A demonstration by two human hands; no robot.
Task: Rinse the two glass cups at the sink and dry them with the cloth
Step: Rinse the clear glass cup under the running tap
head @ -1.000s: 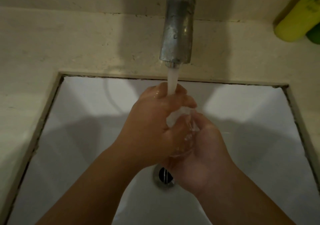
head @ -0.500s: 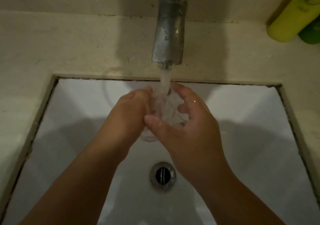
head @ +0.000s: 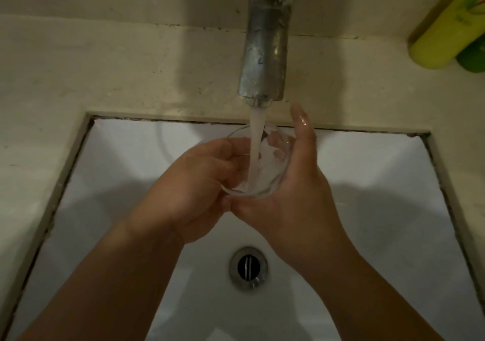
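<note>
A clear glass cup [head: 275, 172] is held mouth-up under the running water [head: 256, 135] from the metal tap [head: 267, 44]. The stream falls straight into the cup. My left hand [head: 199, 188] grips the cup's left side, with fingers curled over the rim. My right hand [head: 296, 191] cups its right side and bottom, the index finger pointing up past the rim. Both hands are wet and sit over the white sink basin [head: 118, 183]. A second cup and a cloth are not in view.
The drain [head: 248, 266] lies below the hands in the basin. A beige stone counter [head: 105, 72] surrounds the sink. A yellow-green bottle [head: 448, 25] and a darker green one [head: 472, 54] stand at the back right corner.
The cup was hidden between both hands, which were rubbing it. Now the hands have spread apart and the cup sits upright and open under the stream.
</note>
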